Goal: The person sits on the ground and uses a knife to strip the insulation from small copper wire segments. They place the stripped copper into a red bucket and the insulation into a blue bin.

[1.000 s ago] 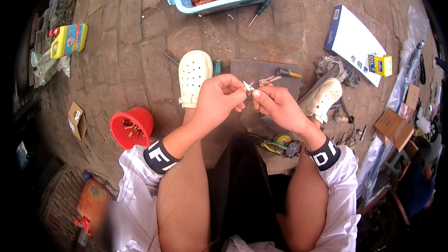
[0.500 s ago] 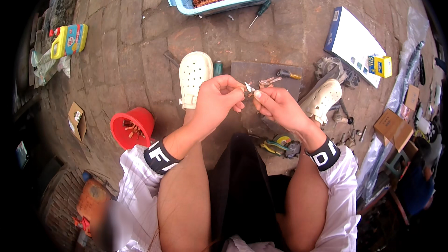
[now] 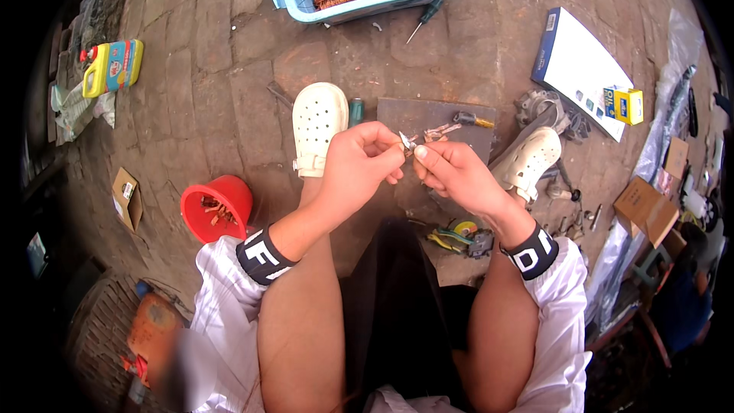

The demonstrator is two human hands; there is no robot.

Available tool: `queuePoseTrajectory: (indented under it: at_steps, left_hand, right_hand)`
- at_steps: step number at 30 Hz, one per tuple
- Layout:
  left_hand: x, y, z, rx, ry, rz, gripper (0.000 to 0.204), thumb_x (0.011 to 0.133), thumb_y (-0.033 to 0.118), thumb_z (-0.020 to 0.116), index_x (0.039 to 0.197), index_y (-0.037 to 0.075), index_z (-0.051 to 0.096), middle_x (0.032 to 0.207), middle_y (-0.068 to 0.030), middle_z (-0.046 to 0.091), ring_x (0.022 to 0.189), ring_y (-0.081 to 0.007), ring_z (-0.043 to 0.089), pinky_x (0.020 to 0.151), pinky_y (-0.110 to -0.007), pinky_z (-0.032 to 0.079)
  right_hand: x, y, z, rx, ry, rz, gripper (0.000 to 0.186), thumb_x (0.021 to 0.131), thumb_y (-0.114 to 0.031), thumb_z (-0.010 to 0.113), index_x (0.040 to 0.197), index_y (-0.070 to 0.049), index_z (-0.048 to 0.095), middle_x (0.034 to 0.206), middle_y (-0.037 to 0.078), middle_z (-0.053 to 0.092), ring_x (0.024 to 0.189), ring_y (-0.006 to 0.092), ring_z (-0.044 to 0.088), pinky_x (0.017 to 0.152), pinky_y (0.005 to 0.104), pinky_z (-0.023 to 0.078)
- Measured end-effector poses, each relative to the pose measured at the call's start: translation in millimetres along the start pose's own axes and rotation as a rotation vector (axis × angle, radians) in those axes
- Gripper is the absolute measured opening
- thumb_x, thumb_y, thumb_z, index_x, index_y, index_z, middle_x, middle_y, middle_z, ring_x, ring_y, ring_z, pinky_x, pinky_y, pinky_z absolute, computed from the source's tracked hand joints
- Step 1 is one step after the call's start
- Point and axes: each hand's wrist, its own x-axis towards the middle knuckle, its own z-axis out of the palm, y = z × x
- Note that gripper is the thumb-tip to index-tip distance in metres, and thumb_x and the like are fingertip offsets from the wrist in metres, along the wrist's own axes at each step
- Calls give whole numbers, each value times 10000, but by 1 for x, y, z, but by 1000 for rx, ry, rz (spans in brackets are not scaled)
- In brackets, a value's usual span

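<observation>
Left hand (image 3: pixel 353 170) and right hand (image 3: pixel 456 174) meet above a dark plate (image 3: pixel 428 118) on the paving, fingertips of both pinched shut on one small metal part (image 3: pixel 406 141) (too small to identify). A white clog (image 3: pixel 317 126) lies just left of the plate; a red cup (image 3: pixel 216 206) stands farther left, a blue tub (image 3: pixel 367 6) beyond.

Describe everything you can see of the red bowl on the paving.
The red bowl looks like plastic, round and open-topped. It stands upright on the brick paving, to the left of the person's left knee and apart from both hands. A few small copper-coloured bits lie inside; what they are is unclear. Nothing else touches it.
</observation>
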Motion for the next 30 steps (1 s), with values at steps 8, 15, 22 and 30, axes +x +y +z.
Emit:
queuePoseTrajectory:
  at_steps: [8, 15, 22, 30]
  left_hand:
    - [2, 0, 0, -20, 40, -28, 20, 870, 22, 611, 859, 10, 624, 706, -39, 631, 579, -90, 606, 535, -225, 497]
    - [2, 1, -3, -45, 29, -43, 23, 871, 22, 611, 869, 6, 627, 720, -46, 640, 588, -96, 616, 545, -229, 508]
    - [2, -1, -2, -32, -14, -12, 41, 883, 34, 616, 881, -7, 619, 754, -55, 654, 624, -106, 637, 573, -236, 525]
    - [2, 2, 0, -3, 2, 2, 29, 876, 28, 611, 864, 1, 610, 731, -44, 641, 597, -97, 618, 547, -226, 503]
  right_hand:
    - [1, 2, -4, -105, 25, -65, 398, 1026, -279, 486, 722, -25, 531, 566, -54, 369, 537, 47, 298, 476, 256, 264]
    - [0, -2, -3, -219, 71, -76, 395, 1024, -274, 488, 728, -18, 542, 564, -41, 372, 542, 55, 321, 493, 258, 298]
    - [-2, -6, 0, -210, 36, -109, 395, 1026, -272, 485, 726, -18, 528, 562, -32, 382, 541, 62, 333, 496, 264, 312]
    - [-1, -1, -1, -184, 65, -80, 400, 1024, -275, 490, 719, -18, 525, 573, -33, 388, 547, 61, 334, 493, 265, 305]
